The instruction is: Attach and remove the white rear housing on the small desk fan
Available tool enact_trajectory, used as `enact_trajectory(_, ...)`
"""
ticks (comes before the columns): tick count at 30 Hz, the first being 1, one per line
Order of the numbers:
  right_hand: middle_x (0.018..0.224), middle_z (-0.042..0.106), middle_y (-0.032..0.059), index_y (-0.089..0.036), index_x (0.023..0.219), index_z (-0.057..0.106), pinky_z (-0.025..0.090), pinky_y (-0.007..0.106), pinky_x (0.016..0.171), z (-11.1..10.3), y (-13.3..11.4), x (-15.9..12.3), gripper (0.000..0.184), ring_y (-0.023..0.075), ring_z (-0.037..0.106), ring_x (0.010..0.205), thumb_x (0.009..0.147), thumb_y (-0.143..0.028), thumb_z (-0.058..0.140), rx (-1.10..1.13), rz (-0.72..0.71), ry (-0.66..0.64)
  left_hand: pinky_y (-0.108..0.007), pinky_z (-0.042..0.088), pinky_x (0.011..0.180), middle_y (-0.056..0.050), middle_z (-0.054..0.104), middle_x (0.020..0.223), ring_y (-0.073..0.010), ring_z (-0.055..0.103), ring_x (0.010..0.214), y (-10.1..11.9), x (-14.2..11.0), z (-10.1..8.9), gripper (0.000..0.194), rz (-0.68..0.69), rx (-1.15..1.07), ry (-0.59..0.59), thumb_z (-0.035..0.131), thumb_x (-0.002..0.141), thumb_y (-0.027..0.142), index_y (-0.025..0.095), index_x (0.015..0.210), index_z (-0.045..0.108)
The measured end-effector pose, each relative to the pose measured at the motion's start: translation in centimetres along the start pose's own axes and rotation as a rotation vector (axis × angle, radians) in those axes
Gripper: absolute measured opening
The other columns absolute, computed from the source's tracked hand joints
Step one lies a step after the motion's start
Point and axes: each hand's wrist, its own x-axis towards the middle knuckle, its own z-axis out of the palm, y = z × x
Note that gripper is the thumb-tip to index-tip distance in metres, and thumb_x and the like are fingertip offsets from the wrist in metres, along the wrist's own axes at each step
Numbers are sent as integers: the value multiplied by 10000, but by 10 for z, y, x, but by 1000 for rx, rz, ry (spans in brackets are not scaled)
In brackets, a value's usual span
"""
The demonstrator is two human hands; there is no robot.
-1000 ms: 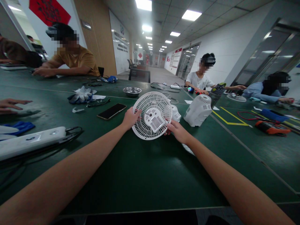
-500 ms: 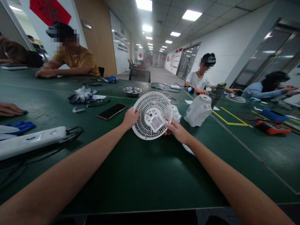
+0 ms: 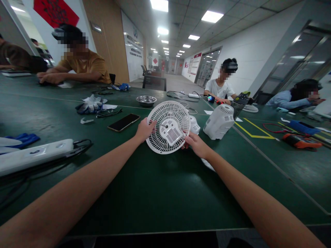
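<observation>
Left hand [image 3: 143, 132] and right hand [image 3: 198, 145] hold between them a white fan grille [image 3: 172, 135] that partly hides both. Near the right, a half-covered white piece [image 3: 207, 165] is unidentifiable; green tabletop [image 3: 155, 199] spreads beneath, office [image 3: 181, 80] beyond.

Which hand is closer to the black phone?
Left. The left hand is just right of the phone; the right hand is farther right, across the fan grille.

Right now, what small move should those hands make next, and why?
Perhaps tilt the white grille slightly to check its far side: the left hand and right hand hold it at opposite edges, and only the side with the slotted center shows.
</observation>
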Motion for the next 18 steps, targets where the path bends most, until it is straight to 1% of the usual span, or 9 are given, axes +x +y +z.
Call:
enact_trajectory(4,797,649,15,-181,1063,579,485,268,613,0,0,0,513,143,623,679,944,-676,521,-10,-2,0,-363,625,702,-101,748,1005,-227,744,795,-5,3,1,194,29,3,10,659,925,303,157,1052,639)
enact_trajectory(8,791,649,11,-184,1087,582,482,271,613,0,1,0,521,145,621,673,944,-680,514,-15,3,3,-366,624,713,-105,749,1001,-215,740,760,-8,6,2,202,13,0,27,672,914,303,150,1042,644)
enact_trajectory(12,780,650,10,-191,1069,584,482,273,612,0,2,0,517,148,622,673,939,-686,518,-8,-4,3,-384,621,757,-108,749,1000,-219,742,791,-7,7,1,203,18,30,30,674,917,311,155,1045,650)
enact_trajectory(18,791,661,18,-188,1094,585,485,273,613,-1,3,0,524,152,630,680,944,-685,512,-10,-5,-3,-376,624,721,-103,749,1009,-234,744,805,-4,4,0,183,2,27,7,660,930,295,166,1059,644)
